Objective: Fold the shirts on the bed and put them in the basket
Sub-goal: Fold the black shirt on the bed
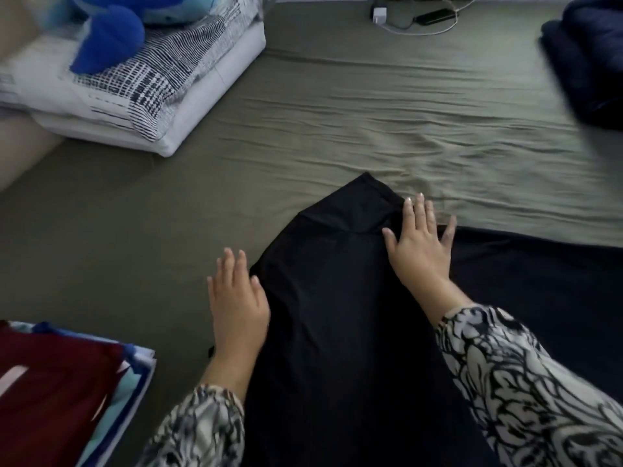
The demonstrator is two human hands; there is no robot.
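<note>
Head view, looking down across the bed (371,106), olive sheet, wrinkled toward the far side; black shirt (337,298) spread near centre, running from the near edge up to a narrow end at mid-bed; whether that end is a sleeve or a folded shoulder I cannot tell.

Left hand (237,305) flat, fingers straight, released, grasping nothing; it rests at the shirt's left edge, partly on the sheet. Right hand (418,239) also flat and spread, fingers straight, pressing on the shirt near its far right corner; nothing pinched. Both arms in patterned sleeves.

Navy cloth (546,281) lies to the right, touching the shirt, possibly beneath it; a second garment perhaps, not certain. Folded stack (60,382) at near left, dark red piece on top, blue beneath. Pillows (145,89) far left with a blue plush toy (108,32) on them; dark bundle (590,62) far right; charger and cables (414,15) at the far edge. No basket in sight.

Judgement: smoothing step, mid-fold; shirt flattened and part narrowed, not yet a compact packet. Next move likely calls for gripping an end, bringing it over evenly, keeping the slippery cloth from sliding; then carrying it to the basket, wherever that stands.
</note>
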